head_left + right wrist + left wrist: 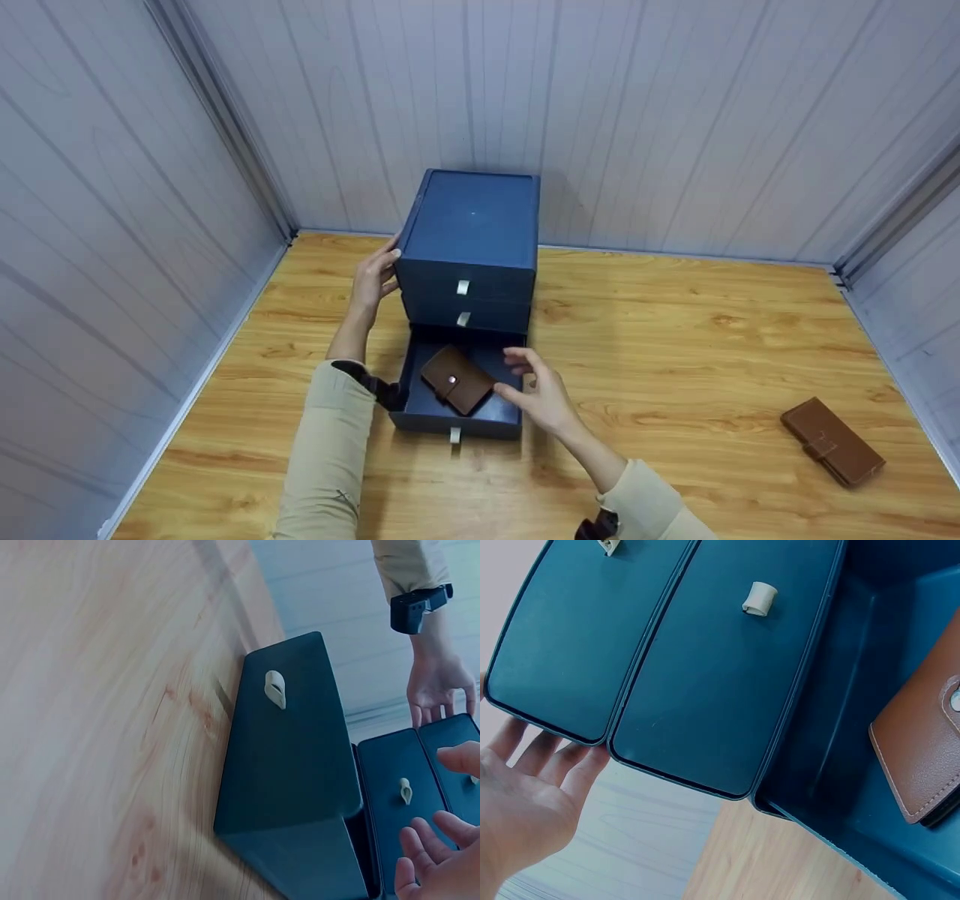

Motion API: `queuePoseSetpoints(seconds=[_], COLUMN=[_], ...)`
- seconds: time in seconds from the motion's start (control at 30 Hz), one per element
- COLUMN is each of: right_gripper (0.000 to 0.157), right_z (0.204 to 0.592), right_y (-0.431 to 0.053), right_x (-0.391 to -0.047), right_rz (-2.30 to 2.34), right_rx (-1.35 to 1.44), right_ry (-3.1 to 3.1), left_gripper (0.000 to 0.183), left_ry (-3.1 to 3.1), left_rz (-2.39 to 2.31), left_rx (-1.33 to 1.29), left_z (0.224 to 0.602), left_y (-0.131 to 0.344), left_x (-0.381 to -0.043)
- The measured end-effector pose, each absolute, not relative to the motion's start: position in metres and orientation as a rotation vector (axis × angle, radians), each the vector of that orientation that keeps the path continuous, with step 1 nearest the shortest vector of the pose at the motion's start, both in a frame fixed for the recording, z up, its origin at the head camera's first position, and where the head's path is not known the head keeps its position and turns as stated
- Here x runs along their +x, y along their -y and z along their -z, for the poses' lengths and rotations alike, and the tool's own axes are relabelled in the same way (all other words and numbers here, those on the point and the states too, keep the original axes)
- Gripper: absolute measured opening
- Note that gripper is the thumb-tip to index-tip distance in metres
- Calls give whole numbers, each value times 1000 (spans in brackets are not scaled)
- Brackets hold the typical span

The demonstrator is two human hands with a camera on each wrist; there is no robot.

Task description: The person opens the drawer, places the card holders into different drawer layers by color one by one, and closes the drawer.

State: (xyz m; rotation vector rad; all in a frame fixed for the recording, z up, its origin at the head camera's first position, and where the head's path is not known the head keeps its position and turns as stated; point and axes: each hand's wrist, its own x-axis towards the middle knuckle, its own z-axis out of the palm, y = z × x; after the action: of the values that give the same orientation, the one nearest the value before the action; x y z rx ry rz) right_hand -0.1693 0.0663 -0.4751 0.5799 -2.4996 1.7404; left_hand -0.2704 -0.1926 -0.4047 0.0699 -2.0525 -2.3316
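Note:
A dark blue drawer cabinet point(469, 221) stands near the back wall, its bottom drawer point(487, 429) pulled out. In that drawer lies a brown snap-strap wallet point(459, 384), set at an angle. My left hand point(370, 277) rests against the cabinet's left side, with extended fingers point(555, 765) along its edge in the left wrist view. Over the drawer's right side is my right hand point(547, 397), thumb and fingers apart, the thumb tip right at the wallet's right corner. The right wrist view shows this hand point(446, 862) with nothing in its grasp.
A longer brown wallet point(832, 442) lies on the wooden table point(675, 360) at the far right. Two upper drawers are closed, each with a pale pull tab point(463, 287). Panelled walls point(675, 120) bound the table at the back and both sides.

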Motion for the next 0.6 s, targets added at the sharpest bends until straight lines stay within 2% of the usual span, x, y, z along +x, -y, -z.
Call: queuePoseSetpoints(seconds=[0.27, 0.3, 0.33, 0.5, 0.53, 0.6], right_gripper=[39, 38, 37, 35, 34, 32], right_z=[474, 469, 464, 471, 477, 485], right_y=[-87, -90, -91, -107, -111, -118], right_x=[-162, -159, -156, -154, -156, -157], right_rz=[-1673, -1670, -1669, -1647, -1638, -1628], right_rx=[522, 517, 509, 487, 479, 463], right_ry=[2540, 2540, 2537, 2510, 2509, 2508], left_gripper=[48, 48, 48, 47, 46, 47], left_ry=[2036, 2001, 1997, 1985, 2017, 2022], left_rz=[2354, 2387, 2386, 2395, 2365, 2365], left_rx=[60, 18, 27, 41, 82, 72], left_z=[407, 426, 427, 424, 405, 406], left_y=[194, 203, 203, 202, 193, 193], left_x=[-273, -288, -289, -287, -272, -273])
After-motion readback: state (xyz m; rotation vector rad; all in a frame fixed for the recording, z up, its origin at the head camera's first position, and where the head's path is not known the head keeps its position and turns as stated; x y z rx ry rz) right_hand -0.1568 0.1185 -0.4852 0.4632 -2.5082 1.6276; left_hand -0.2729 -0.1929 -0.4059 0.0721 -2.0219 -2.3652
